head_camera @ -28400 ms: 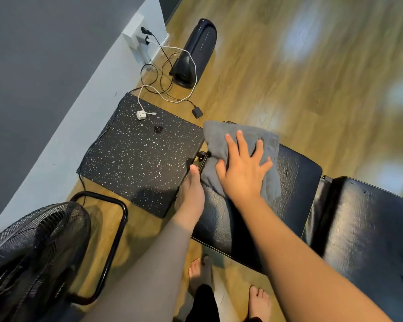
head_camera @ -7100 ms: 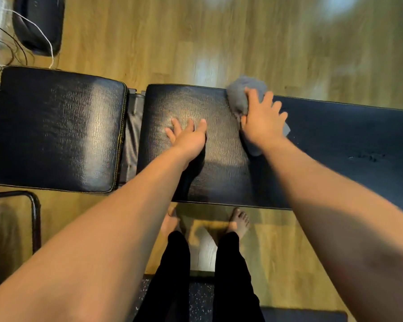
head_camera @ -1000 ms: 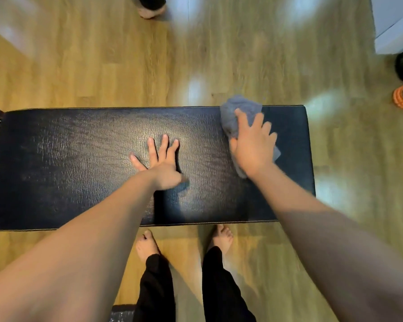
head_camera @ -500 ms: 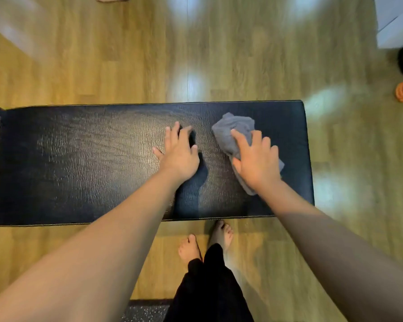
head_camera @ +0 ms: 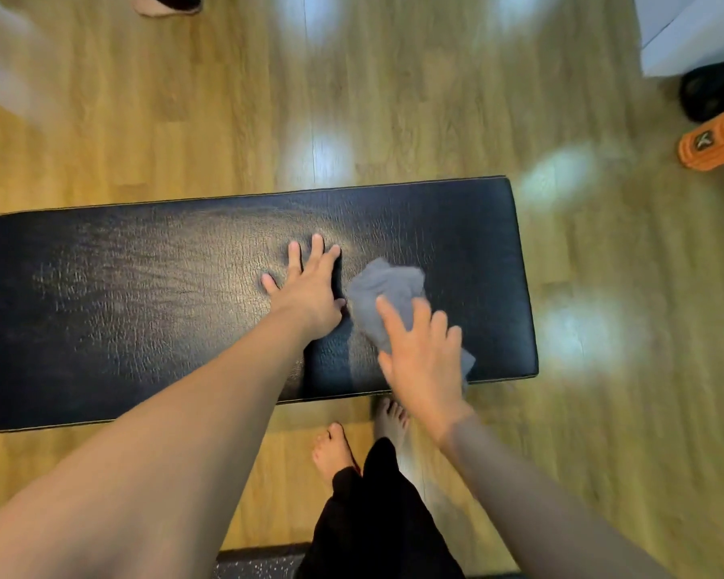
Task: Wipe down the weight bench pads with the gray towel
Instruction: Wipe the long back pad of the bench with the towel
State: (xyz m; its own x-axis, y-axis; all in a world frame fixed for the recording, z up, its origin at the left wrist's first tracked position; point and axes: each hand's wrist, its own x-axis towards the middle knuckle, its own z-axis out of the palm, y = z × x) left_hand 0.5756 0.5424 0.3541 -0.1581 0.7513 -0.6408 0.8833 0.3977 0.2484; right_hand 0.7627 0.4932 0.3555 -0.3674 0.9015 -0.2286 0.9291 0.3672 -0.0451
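The long black bench pad (head_camera: 143,311) stretches across the middle of the head view, its right end near the centre right. A crumpled gray towel (head_camera: 387,292) lies on the pad close to that right end. My right hand (head_camera: 421,357) presses on the towel's near part with straight fingers, by the pad's front edge. My left hand (head_camera: 310,288) rests flat on the pad just left of the towel, fingers spread.
Wooden floor (head_camera: 393,98) surrounds the bench. An orange foam roller (head_camera: 713,140) and a black object (head_camera: 711,91) sit at the far right by a white wall base (head_camera: 686,39). Another person's foot (head_camera: 164,4) shows at the top left. My bare feet (head_camera: 335,451) stand in front of the bench.
My right hand has dragged the towel from the pad's far edge toward the front edge. My left hand has shifted right, close beside the towel.
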